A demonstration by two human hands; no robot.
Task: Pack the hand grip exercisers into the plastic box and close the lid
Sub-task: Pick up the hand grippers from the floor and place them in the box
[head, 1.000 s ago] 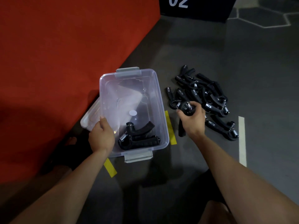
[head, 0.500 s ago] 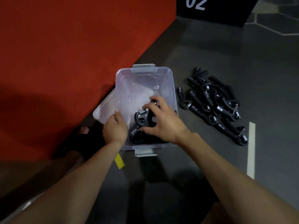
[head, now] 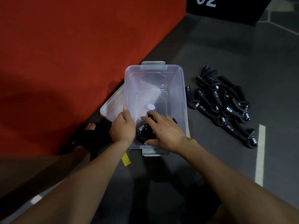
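A clear plastic box (head: 181, 88) stands open on the grey floor. My left hand (head: 123, 128) grips its left rim near the front corner. My right hand (head: 166, 133) reaches down inside the box's near end, fingers curled over a black hand grip exerciser (head: 143, 131) with a steel spring. It lies on another one that is mostly hidden under my hand. A pile of several black exercisers (head: 223, 101) lies on the floor right of the box. The clear lid (head: 111, 102) lies at the box's left side, partly under it.
A red mat (head: 64, 46) fills the left and rear. My foot in a black sandal (head: 87, 135) sits left of the box. Yellow tape (head: 126, 160) marks the floor near the box's front; a white line (head: 259, 154) runs at the right. A black block (head: 226, 7) marked 02 stands far back.
My right hand took an exerciser from the pile, carried it left over the box and has lowered it onto the one inside. My left hand stayed on the rim.
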